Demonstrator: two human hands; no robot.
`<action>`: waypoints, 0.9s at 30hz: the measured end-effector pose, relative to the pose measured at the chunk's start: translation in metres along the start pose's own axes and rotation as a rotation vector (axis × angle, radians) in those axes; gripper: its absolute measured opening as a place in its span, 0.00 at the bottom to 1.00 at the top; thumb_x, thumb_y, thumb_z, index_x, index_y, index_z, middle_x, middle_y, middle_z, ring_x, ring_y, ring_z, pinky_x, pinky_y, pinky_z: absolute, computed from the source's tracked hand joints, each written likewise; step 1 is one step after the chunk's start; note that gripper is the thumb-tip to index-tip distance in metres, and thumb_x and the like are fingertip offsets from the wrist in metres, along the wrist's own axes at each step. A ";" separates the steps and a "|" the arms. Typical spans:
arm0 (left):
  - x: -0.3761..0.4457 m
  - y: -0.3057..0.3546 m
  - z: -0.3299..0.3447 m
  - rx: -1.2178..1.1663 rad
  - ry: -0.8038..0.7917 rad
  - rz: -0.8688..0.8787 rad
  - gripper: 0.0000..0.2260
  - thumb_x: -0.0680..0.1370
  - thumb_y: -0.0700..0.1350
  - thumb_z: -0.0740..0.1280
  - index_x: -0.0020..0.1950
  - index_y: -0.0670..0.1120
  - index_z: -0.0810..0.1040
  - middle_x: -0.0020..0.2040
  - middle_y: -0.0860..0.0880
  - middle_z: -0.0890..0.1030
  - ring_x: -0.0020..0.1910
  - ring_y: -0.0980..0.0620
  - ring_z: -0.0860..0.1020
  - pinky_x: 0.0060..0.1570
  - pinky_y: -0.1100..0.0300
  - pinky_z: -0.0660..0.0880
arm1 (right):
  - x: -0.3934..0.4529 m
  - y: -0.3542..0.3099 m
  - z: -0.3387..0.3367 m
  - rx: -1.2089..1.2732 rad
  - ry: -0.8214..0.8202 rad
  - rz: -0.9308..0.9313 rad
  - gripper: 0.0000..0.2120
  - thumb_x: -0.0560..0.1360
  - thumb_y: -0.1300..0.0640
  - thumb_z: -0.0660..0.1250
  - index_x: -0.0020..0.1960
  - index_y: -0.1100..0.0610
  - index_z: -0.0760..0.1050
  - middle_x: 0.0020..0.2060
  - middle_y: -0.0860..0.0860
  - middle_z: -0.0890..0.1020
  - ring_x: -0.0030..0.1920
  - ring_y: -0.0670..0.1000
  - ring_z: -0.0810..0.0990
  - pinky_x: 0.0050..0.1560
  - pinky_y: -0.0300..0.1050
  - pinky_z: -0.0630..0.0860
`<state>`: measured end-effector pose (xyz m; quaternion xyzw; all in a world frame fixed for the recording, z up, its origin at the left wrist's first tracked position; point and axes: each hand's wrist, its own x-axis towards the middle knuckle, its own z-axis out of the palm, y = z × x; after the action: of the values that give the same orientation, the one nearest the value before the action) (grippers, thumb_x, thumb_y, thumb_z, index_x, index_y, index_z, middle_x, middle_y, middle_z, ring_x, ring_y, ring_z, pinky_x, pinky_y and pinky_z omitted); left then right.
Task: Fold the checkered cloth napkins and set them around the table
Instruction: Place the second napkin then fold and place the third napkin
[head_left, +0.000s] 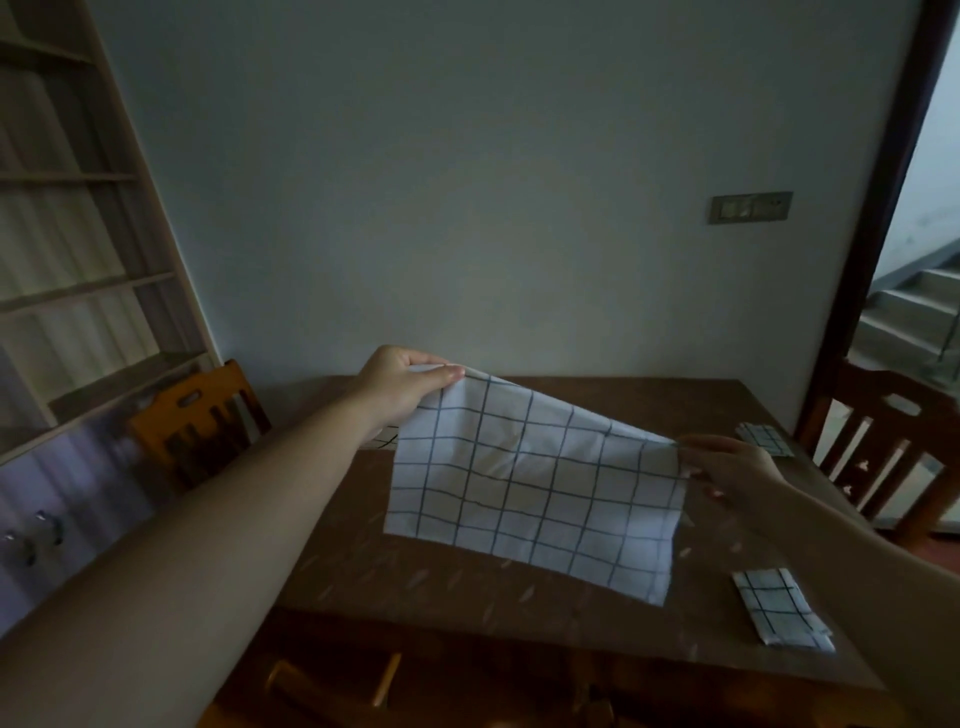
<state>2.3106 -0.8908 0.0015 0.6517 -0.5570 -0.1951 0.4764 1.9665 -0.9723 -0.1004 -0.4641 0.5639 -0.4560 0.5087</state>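
A white napkin with a dark grid (535, 483) hangs spread out above the brown table (467, 597). My left hand (402, 384) pinches its upper left corner, raised high. At the napkin's right edge, my right hand (732, 465) grips the other corner, lower down. One folded checkered napkin (782, 613) lies at the table's near right. Another folded one (763, 438) lies at the far right edge. A bit of another checkered cloth (383, 441) peeks out under my left wrist.
An orange-brown wooden chair (200, 421) stands at the table's left. A dark wooden chair (893, 457) stands at the right, by a doorway with stairs (919, 312). A shelf unit (78, 234) fills the left wall. The table's far side meets the wall.
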 end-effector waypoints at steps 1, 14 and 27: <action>0.001 0.001 -0.001 0.005 -0.014 0.008 0.04 0.72 0.51 0.75 0.43 0.52 0.83 0.42 0.55 0.82 0.44 0.59 0.79 0.46 0.64 0.73 | -0.002 -0.001 0.000 -0.049 0.003 -0.006 0.12 0.74 0.66 0.70 0.56 0.61 0.79 0.36 0.56 0.80 0.31 0.51 0.75 0.20 0.33 0.70; -0.008 0.042 0.020 0.118 -0.318 0.138 0.04 0.71 0.48 0.76 0.45 0.51 0.85 0.44 0.51 0.86 0.45 0.55 0.82 0.50 0.61 0.77 | -0.061 -0.093 0.120 -0.714 -0.434 -0.811 0.04 0.70 0.52 0.73 0.39 0.46 0.79 0.29 0.45 0.75 0.29 0.42 0.70 0.32 0.38 0.66; -0.013 0.033 -0.002 0.230 -0.326 0.138 0.11 0.74 0.53 0.71 0.51 0.48 0.84 0.49 0.51 0.86 0.51 0.55 0.82 0.59 0.57 0.74 | -0.051 -0.100 0.100 -0.508 -0.377 -0.619 0.16 0.71 0.48 0.74 0.30 0.55 0.76 0.23 0.46 0.70 0.24 0.44 0.67 0.26 0.35 0.62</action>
<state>2.2898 -0.8758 0.0267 0.6220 -0.6886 -0.2000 0.3146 2.0743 -0.9414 -0.0012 -0.7966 0.3898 -0.3409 0.3119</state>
